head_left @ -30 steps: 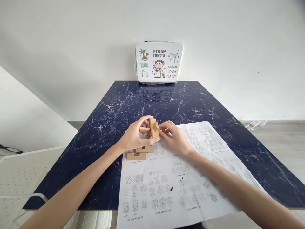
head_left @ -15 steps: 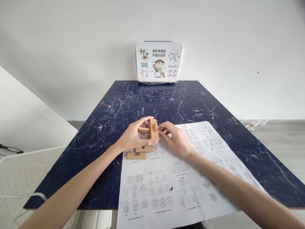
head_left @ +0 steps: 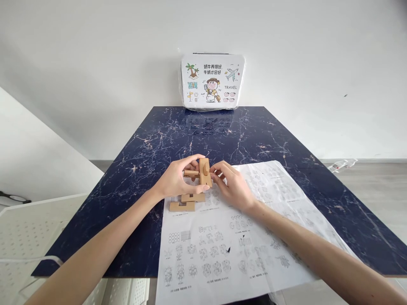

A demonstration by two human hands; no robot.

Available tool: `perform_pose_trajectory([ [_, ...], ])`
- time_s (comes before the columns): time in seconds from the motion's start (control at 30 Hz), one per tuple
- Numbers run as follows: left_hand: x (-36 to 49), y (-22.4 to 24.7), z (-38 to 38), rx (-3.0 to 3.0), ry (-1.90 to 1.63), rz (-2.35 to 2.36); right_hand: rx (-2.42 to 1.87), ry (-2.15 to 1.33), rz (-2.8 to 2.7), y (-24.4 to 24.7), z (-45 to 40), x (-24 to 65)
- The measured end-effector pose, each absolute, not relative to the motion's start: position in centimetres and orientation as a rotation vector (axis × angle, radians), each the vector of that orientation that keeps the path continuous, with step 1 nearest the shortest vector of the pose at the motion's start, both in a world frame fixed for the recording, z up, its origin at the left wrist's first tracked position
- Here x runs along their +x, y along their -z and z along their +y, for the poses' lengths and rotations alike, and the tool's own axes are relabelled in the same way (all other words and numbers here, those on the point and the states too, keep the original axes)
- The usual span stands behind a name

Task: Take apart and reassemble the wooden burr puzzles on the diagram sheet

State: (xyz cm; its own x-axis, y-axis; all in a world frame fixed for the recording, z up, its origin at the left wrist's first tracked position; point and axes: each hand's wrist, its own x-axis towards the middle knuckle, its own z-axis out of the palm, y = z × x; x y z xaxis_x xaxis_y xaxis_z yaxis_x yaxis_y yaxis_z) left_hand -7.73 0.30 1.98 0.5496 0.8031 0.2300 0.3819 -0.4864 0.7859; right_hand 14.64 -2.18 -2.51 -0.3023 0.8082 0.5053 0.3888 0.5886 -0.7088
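Note:
My left hand (head_left: 171, 178) holds an upright wooden puzzle block (head_left: 204, 178) between the thumb at its lower end and a finger at its top. A second wooden piece (head_left: 191, 173) runs sideways into the back of that block, inside the curve of my left fingers. From the block's front face sticks a short wooden end (head_left: 206, 169). My right hand (head_left: 233, 184) is closed in a pinch against the block's right side; its fingertips are partly hidden. Two notched wooden pieces, a front one (head_left: 182, 206) and a rear one (head_left: 197, 198), lie below on the printed sheet (head_left: 219, 243).
The sheet, covered in line diagrams, spreads over the dark blue marbled table (head_left: 152, 140) and hangs past its front edge. A white case with cartoon prints (head_left: 213, 81) stands against the wall at the back. White perforated furniture (head_left: 28, 228) is at the left.
Both hands stay at nearly the same place around the wooden block. The block and my right fingertips have shifted very slightly left; the loose pieces lie as before.

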Motion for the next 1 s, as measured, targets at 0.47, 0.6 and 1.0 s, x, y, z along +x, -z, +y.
perform_pose_trajectory([
  [0.47, -8.0, -2.5, 0.5, 2.241, -0.757, 0.969, -0.953, -0.515, -1.937, 2.5, -2.3, 14.5],
  [0.6, -8.1, -2.5, 0.6, 2.245, -0.752, 0.992, -0.96, -0.522, -1.927, 2.6, -2.3, 14.4],
  [1.0, -7.8, -1.5, 0.5, 2.112, -0.753, 0.911, -0.929, -0.558, -1.936, 2.4, -2.4, 14.5],
])
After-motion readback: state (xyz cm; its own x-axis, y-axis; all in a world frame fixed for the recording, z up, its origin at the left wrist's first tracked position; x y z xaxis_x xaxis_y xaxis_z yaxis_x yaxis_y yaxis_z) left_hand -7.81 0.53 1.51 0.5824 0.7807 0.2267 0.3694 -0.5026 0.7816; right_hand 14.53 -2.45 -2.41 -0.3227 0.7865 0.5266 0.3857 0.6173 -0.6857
